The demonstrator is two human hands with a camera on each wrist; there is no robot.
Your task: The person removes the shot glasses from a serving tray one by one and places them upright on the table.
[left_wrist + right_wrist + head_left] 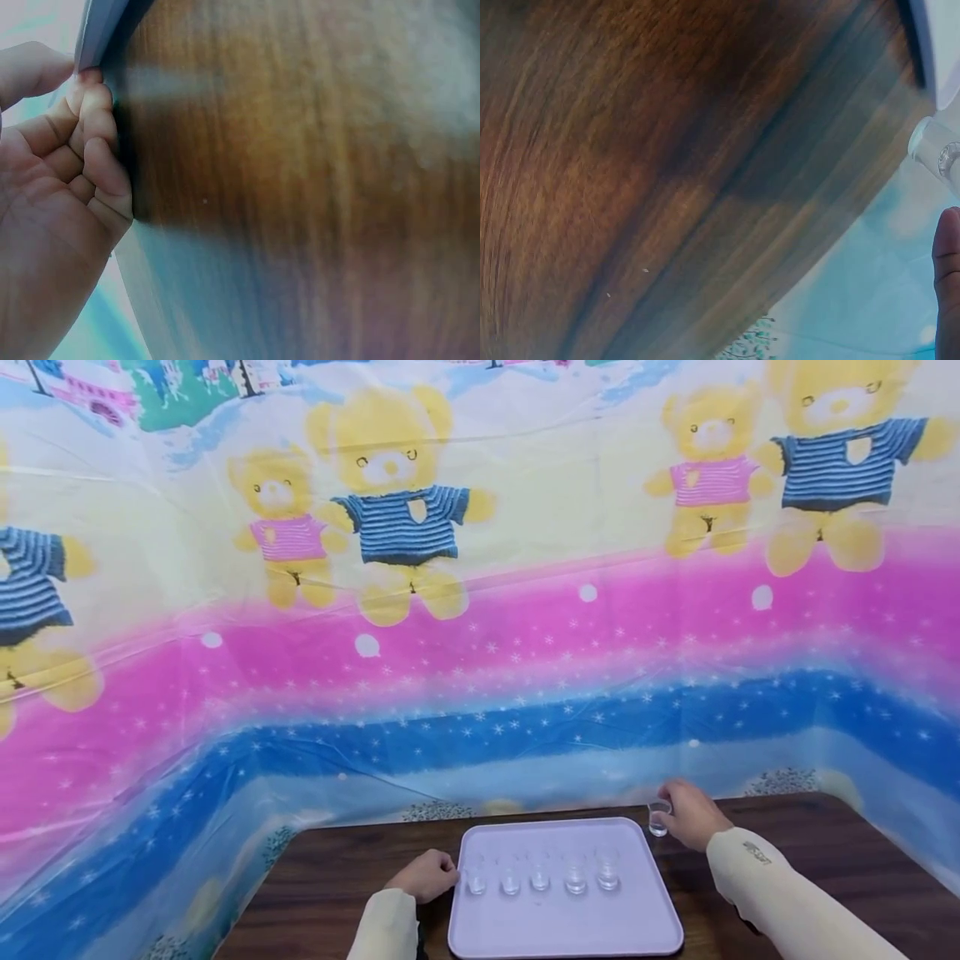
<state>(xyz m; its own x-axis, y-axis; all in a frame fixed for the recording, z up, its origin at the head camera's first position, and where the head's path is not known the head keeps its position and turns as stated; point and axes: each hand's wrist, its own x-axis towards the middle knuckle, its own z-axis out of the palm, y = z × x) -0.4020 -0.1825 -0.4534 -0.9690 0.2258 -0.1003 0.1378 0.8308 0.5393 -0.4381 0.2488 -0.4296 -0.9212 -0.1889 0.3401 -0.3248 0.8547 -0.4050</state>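
My right hand [693, 814] holds a small clear glass [658, 818] beside the far right corner of a pale lilac tray [555, 931]. The same glass [939, 152] shows at the right edge of the right wrist view, where only one digit of the hand [948, 281] is visible. With thumb and curled fingers, my left hand [427, 875] pinches the tray's left rim, which appears close up in the left wrist view beside the hand [64, 157]. Several small clear glasses, among them one at the right end [607, 877], stand in a row across the tray.
Under the tray is a dark brown wooden table [330, 868]. A printed cloth [450, 710] with bears and coloured bands hangs behind the table's far edge and along its sides.
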